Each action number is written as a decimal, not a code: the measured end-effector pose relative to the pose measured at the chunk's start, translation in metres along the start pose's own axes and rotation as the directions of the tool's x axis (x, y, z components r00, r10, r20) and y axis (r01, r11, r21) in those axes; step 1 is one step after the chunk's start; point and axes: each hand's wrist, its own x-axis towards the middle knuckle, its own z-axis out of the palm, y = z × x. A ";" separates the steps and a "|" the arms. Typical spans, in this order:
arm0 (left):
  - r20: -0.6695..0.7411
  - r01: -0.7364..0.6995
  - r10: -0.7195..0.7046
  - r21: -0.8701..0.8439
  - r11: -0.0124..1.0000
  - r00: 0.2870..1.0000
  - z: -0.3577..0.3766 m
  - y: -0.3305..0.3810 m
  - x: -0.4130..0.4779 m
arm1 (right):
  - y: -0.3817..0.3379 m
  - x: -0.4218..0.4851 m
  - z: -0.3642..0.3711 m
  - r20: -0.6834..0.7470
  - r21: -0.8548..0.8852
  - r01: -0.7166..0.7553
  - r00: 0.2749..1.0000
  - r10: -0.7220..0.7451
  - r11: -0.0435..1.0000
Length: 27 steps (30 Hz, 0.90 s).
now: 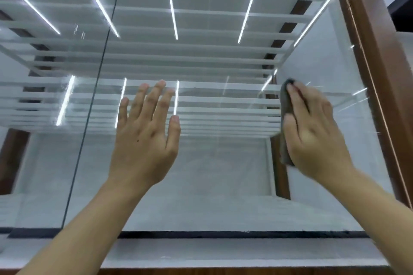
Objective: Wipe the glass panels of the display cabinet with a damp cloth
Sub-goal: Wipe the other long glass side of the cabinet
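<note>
Cabinet glass panel [212, 174], left hand [145, 136] flat, fingers spread, right hand [312, 131] pressing grey cloth [284, 105]

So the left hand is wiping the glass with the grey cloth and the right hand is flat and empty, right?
Not quite, the hands are swapped. The head view shows the right hand pressing the grey cloth on the glass, while the left hand is flat and empty.

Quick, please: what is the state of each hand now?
Left hand: open, fingers spread, holding nothing.
Right hand: flat, pressing a grey cloth against the glass panel.
</note>
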 end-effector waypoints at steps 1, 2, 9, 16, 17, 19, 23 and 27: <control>0.003 0.000 0.000 -0.005 1.000 1.000 0.000 0.000 0.000 | -0.011 0.024 0.006 -0.063 0.005 -0.096 0.993 0.096 0.995; 0.007 0.001 -0.001 -0.007 1.000 1.000 -0.001 0.000 0.000 | -0.028 0.041 0.014 -0.102 0.008 -0.149 0.984 0.149 0.989; 0.015 -0.010 0.010 -0.006 1.000 1.000 -0.002 -0.003 0.001 | -0.058 -0.052 0.016 0.123 0.024 0.403 0.907 -0.403 0.915; -0.013 0.054 -0.054 0.020 0.998 0.998 -0.003 0.014 0.005 | 0.008 0.038 -0.003 -0.042 0.023 -0.164 0.985 0.164 0.986; -0.025 0.078 -0.078 0.009 0.997 0.997 -0.003 0.022 0.007 | -0.008 0.044 0.003 -0.042 0.039 -0.139 0.989 0.141 0.989; -0.050 0.076 -0.076 -0.015 0.997 0.996 -0.001 0.039 0.009 | -0.037 0.022 0.015 -0.002 0.045 0.101 0.995 -0.101 0.994; -0.012 -0.009 0.008 -0.097 0.995 1.000 0.015 0.074 0.004 | -0.015 -0.070 0.001 0.141 0.014 0.398 0.908 -0.395 0.917; 0.022 -0.024 0.026 -0.053 0.998 0.999 0.030 0.081 -0.003 | 0.040 -0.031 -0.015 0.041 0.012 0.073 0.996 -0.073 0.997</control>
